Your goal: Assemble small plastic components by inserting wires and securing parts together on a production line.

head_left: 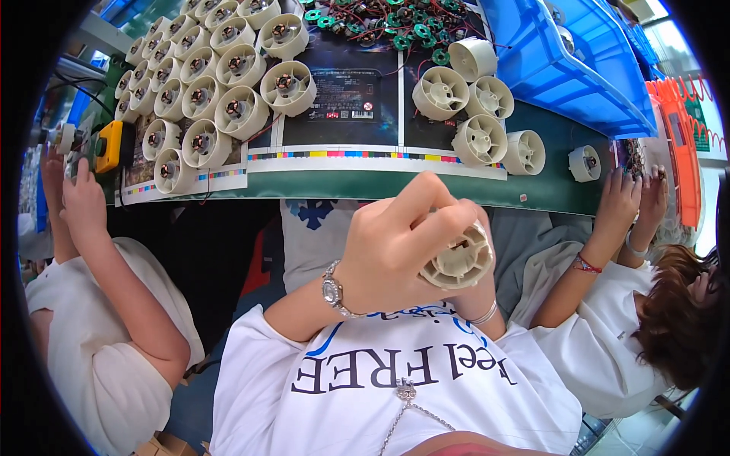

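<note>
In front of my chest, a round cream plastic housing (458, 267) with a spoked inside is held between both hands. My left hand (399, 239), with a watch on its wrist, has its fingers bent over the housing's upper side; its fingertips are partly hidden. Behind and to the right, my right hand (484, 216) is closed around the housing, mostly covered by it and by the left hand. Something small and brownish shows inside the housing, too little to name. Beyond my hands, several similar housings (481, 140) without visible motors stand on the table.
Cream housings with copper-wound motors (240, 112) fill the table's left side. Green circular parts with red wires (395, 26) lie at the back. A blue bin (582, 83) stands back right, and a yellow box (109, 146) at the left. Co-workers' hands (620, 194) work on both sides.
</note>
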A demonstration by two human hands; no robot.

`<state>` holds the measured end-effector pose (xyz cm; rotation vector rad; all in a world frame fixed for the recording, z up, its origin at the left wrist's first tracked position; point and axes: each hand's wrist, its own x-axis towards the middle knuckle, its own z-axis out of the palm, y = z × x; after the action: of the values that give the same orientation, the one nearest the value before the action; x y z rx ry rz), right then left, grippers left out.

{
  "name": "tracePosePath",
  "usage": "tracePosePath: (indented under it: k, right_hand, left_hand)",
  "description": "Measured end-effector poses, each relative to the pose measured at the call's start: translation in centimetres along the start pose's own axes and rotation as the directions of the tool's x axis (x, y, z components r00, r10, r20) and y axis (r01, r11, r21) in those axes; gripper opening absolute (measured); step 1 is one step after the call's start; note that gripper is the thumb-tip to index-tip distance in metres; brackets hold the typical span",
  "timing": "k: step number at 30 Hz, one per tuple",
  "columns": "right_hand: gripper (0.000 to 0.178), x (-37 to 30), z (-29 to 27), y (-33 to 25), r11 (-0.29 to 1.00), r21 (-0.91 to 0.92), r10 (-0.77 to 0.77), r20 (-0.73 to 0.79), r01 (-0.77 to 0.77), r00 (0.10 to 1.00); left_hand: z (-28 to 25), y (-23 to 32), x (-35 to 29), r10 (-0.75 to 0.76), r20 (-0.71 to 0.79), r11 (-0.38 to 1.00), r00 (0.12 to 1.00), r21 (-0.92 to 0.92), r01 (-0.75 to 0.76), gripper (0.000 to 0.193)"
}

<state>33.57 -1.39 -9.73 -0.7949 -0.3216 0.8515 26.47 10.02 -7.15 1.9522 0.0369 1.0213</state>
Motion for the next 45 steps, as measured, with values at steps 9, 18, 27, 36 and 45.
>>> tracePosePath:
  k: [9,18,27,36,45]
  right_hand:
    - [0.027,0.6,-2.7,-5.2,-0.077,-0.839,-0.528,0.492,0.538,0.692]
    - [0.022,-0.1,-1.7,-4.8,-0.126,-0.749,-0.485,0.619,0.651,0.618]
    - [0.035,3.6,-8.6,-10.7,-0.535,-0.843,-0.675,0.388,-0.054,0.627]
    - [0.039,2.6,-10.6,-10.7,-0.494,-0.862,-0.608,0.246,-0.117,0.754]
    - [0.044,1.5,-8.0,-10.6,-0.407,-0.913,-0.796,0.358,0.006,0.489]
  left_hand:
    - [0.1,1.1,0.2,-0.203,0.119,0.97,0.972,-0.11,0.216,0.048]
    - [0.6,-2.3,-0.9,-0.011,0.128,0.993,0.992,0.118,-0.004,0.049]
    - [-8.1,-5.5,-3.9,0.103,-0.313,0.74,0.944,0.658,0.137,0.053]
    - [-14.0,-7.6,-6.8,0.127,-0.477,0.538,0.87,0.77,0.344,0.043]
    - [-16.9,-8.4,-7.0,0.088,-0.541,0.58,0.837,0.71,0.398,0.039]
